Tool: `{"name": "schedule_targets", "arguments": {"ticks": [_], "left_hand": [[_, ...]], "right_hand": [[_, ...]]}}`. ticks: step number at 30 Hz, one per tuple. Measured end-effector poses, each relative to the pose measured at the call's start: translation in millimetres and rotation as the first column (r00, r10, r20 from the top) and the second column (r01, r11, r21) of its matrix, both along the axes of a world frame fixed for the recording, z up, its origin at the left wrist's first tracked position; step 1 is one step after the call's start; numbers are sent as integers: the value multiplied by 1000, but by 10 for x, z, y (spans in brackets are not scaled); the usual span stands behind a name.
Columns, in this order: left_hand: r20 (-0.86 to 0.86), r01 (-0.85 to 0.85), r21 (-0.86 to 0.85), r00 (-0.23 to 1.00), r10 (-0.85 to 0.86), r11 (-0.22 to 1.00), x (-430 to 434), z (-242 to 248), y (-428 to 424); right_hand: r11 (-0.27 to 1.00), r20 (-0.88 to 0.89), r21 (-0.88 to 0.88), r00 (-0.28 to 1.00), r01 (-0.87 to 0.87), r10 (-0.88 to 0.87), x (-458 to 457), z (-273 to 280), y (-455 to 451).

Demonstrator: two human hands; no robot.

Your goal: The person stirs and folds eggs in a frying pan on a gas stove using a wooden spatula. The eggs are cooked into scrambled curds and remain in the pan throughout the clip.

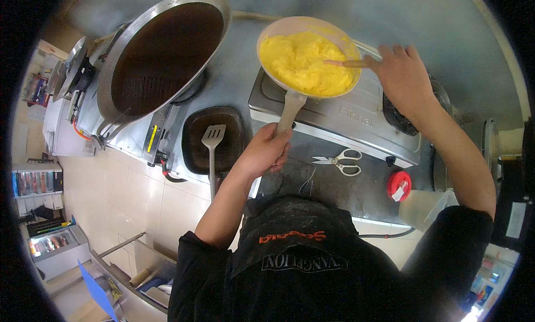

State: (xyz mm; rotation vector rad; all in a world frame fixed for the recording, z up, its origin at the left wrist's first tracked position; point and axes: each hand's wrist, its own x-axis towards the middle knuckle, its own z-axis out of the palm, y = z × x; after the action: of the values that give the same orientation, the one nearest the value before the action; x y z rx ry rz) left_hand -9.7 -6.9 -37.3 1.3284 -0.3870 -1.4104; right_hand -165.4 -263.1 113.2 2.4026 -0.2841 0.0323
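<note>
My left hand [267,151] grips the beige handle of a frying pan [281,24], which is held over the left side of a Rinnai gas stove [322,113]. A thick, lumpy yellow mass [307,62] that looks like scrambled egg or custard fills most of the pan. From the right, my right hand [399,73] holds the wooden handle of a spatula [353,64]; its pinkish end dips into the yellow mass. The fingers of that hand look slightly blurred.
A large metal wok [167,58] of dark liquid stands at left. Near it, a slotted turner [214,136] rests in a square dark pan [194,154]. White-handled scissors [339,161], a red lid [399,185] and a translucent container [422,207] are in front of the stove.
</note>
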Motion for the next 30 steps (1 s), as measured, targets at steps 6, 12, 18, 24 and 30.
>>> {"name": "schedule_targets", "arguments": {"ticks": [6, 12, 18, 24, 30], "left_hand": [[-38, 6, -17, 999, -6, 1000, 4, -47, -12], [17, 11, -13, 1000, -11, 1000, -15, -49, -30], [-18, 25, -31, 1000, -26, 999, -4, -44, -19], [6, 38, -3, 999, -38, 999, -16, 14, -39], [65, 44, 11, 997, -44, 999, -51, 15, -37]], "right_hand": [[949, -241, 190, 949, 251, -203, 315, -358, 231], [960, 12, 209, 981, 188, -195, 717, -500, -16], [958, -103, 148, 967, 246, -233, 216, 511, 59], [908, -183, 262, 941, 327, -285, -16, 472, 286], [915, -55, 268, 953, 302, -299, 330, -345, 17]]}}
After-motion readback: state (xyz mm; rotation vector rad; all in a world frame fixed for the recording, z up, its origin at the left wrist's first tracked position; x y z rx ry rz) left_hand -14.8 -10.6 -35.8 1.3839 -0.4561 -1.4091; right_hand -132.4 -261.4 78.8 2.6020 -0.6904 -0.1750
